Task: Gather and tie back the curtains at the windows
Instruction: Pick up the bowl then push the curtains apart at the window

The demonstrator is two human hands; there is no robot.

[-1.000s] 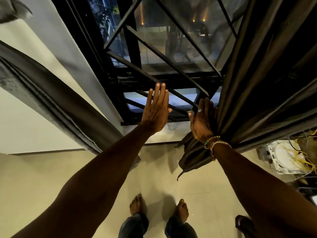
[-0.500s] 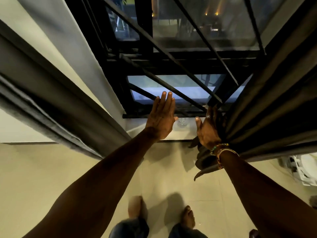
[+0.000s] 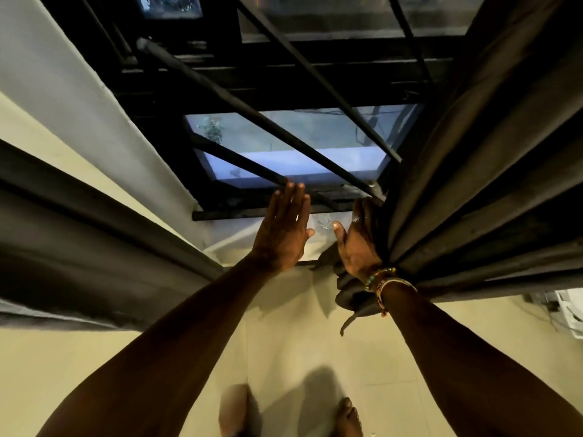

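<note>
Far left, the left curtain [image 3: 79, 247] hangs as a dark grey band, its long folds running from the left edge down and to the right and ending near the lower-left corner of the window [image 3: 284, 146]. Next to it a pale strip of wall [image 3: 63, 89], then black bars [image 3: 252, 121] slanting across the glass. Now the left hand [image 3: 284, 234]: arm stretched well forward, palm away, fingers straight and together, their tips just in front of the lowest bar. It is loose and empty, gripping nothing, and whether it touches the bar I cannot tell. Just beside it, thumbs almost meeting, the right hand [image 3: 359, 244] is raised edge-on against the right curtain [image 3: 473, 184], thumb splayed left, fingers straight and laid flat along the bunched cloth, pushing on it rather than clutching it. Beaded bracelets [image 3: 381, 279] ring that wrist. The right curtain's pleats fan out from the top and right edges and converge at the wrist; a short dark tail drops from there toward the cream floor [image 3: 299, 335]. Bare feet [image 3: 348, 417] show at the bottom, one blurred. Something white [image 3: 568, 307] sits at the far right edge, too cropped to name.
</note>
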